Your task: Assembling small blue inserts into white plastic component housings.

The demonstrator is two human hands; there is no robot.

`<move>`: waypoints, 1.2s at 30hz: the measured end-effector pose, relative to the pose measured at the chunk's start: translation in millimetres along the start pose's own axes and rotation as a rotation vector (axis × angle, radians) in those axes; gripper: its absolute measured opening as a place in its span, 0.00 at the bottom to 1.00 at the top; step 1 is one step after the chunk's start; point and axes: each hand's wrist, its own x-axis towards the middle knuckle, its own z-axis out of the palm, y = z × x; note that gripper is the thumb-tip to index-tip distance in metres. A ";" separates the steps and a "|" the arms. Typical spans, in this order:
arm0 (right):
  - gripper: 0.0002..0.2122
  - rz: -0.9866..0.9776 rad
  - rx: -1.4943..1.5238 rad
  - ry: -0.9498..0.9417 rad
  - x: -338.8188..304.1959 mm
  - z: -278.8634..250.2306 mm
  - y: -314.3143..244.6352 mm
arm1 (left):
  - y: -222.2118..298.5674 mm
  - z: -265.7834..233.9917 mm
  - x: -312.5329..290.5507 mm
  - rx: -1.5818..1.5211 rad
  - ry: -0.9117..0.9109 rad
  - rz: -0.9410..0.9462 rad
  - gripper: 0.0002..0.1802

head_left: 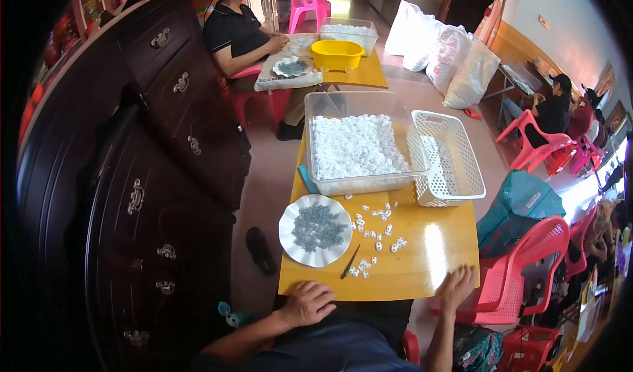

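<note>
My left hand (308,303) rests at the front left edge of the yellow table (409,276), fingers loosely bent and slightly apart, with nothing in it. At the front right corner, my right hand (457,287) lies over the edge, its fingers stretched out and holding nothing visible. Just beyond my left hand stands a white wavy-rimmed plate (287,245) with a heap of small grey-green pieces (320,227). Dark pointed tweezers (351,261) lie to its right. Several small white parts with dark holes (378,245) are scattered over the tabletop between the hands and the containers.
A clear plastic bin (359,186) full of white parts stands at the table's far side, beside a white perforated basket (479,191) and a blue strip (307,179). Dark drawers (158,174) flank the left, a pink chair (521,266) the right. Ahead, a person (234,32) sits near a yellow tub (337,56).
</note>
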 end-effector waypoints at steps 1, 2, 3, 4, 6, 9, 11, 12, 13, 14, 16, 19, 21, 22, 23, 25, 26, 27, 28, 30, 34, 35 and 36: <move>0.19 -0.020 -0.013 0.013 -13.8 0.5 2.7 | 2.5 4.0 -2.8 0.050 -0.018 0.010 0.15; 0.19 -0.040 -0.028 0.028 -23.6 2.0 1.5 | 4.3 8.7 -6.4 0.098 -0.036 0.021 0.16; 0.19 -0.044 -0.027 0.027 -27.1 4.9 -1.9 | 0.5 14.9 -9.7 0.159 -0.029 0.031 0.18; 0.20 -0.012 -0.046 0.060 -28.3 12.5 -4.2 | 1.1 20.0 -15.5 0.160 -0.024 0.028 0.18; 0.20 0.010 -0.061 0.099 -27.1 22.0 -5.7 | 3.4 23.1 -11.0 0.284 0.033 0.056 0.19; 0.21 0.004 -0.118 0.129 -29.4 27.0 -1.3 | 2.7 28.7 -12.1 0.342 0.064 0.065 0.20; 0.21 -0.028 -0.118 0.121 -27.2 27.8 2.3 | 2.8 33.2 -13.0 0.389 0.088 0.070 0.20; 0.21 -0.052 -0.121 0.115 -26.0 27.5 3.0 | 1.7 34.1 -14.2 0.391 0.089 0.064 0.20; 0.21 -0.056 -0.118 0.111 -25.8 30.2 4.0 | 0.2 34.0 -15.3 0.409 0.089 0.072 0.20; 0.21 -0.074 -0.128 0.135 -26.7 34.2 6.8 | -0.6 35.5 -15.8 0.423 0.088 0.083 0.20; 0.21 -0.091 -0.131 0.160 -28.2 39.7 7.2 | -2.9 37.2 -15.8 0.429 0.080 0.083 0.21; 0.21 -0.070 -0.098 0.169 -27.3 44.2 5.8 | -8.4 45.4 -16.9 0.434 0.102 0.096 0.22; 0.22 -0.089 -0.066 0.153 -23.4 45.0 5.1 | -12.1 53.4 -18.5 0.438 0.118 0.100 0.22; 0.22 -0.108 -0.040 0.134 -22.1 43.4 4.6 | -11.9 56.7 -19.8 0.435 0.132 0.101 0.22; 0.22 -0.114 -0.027 0.117 -21.2 43.1 4.6 | -10.8 59.1 -20.9 0.437 0.139 0.096 0.23; 0.22 -0.106 -0.006 0.116 -19.9 44.5 2.7 | -9.9 63.2 -23.8 0.463 0.152 0.112 0.23; 0.22 -0.095 0.006 0.113 -21.0 46.7 4.0 | -10.1 64.9 -23.3 0.479 0.162 0.129 0.24; 0.23 -0.092 0.002 0.116 -22.5 49.3 7.0 | -9.9 67.3 -23.4 0.472 0.168 0.132 0.24; 0.23 -0.087 0.002 0.114 -26.6 50.1 10.5 | -10.2 69.3 -24.5 0.472 0.163 0.133 0.24; 0.23 -0.109 -0.015 0.117 -27.6 50.0 12.8 | -8.8 72.2 -25.3 0.475 0.181 0.135 0.23; 0.24 -0.155 -0.058 0.077 -24.9 60.1 20.1 | -17.9 81.9 -31.1 0.481 0.187 0.113 0.21; 0.25 -0.176 -0.056 0.069 -22.0 65.9 19.2 | -27.2 89.2 -36.7 0.520 0.186 0.088 0.21; 0.25 -0.190 -0.065 0.058 -22.3 67.9 22.9 | -30.8 90.6 -35.7 0.528 0.183 0.093 0.20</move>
